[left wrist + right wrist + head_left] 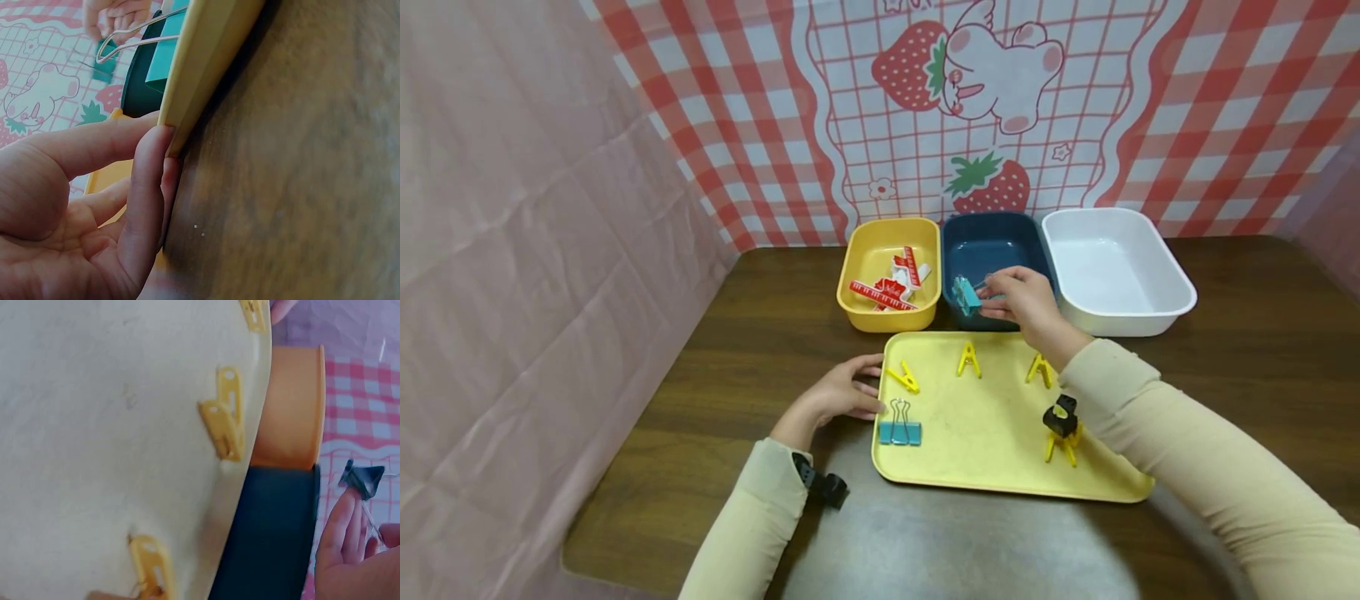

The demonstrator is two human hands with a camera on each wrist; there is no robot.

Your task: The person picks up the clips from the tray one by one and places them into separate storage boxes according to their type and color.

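As the head view shows: right hand [1026, 302] pinches a teal binder clip [966, 297] over the left side of the navy bin [992, 252]; apparently mid-transfer, next likely needing a release.
Left wrist: left hand [87, 240] pinches the left edge of the tray [190, 87], beside another teal clip [167, 59].
Right wrist: yellow clips [219, 425] lie along the tray's far edge.

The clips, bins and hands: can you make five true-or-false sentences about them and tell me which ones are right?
1. The dark blue bin stands between the yellow bin and the white bin. True.
2. The right hand holds a teal binder clip. True.
3. The red-and-white clips are in the white bin. False: they are in the yellow bin.
4. Another teal clip lies on the yellow tray. True.
5. The left hand holds a yellow clip. False: it touches the tray's edge.
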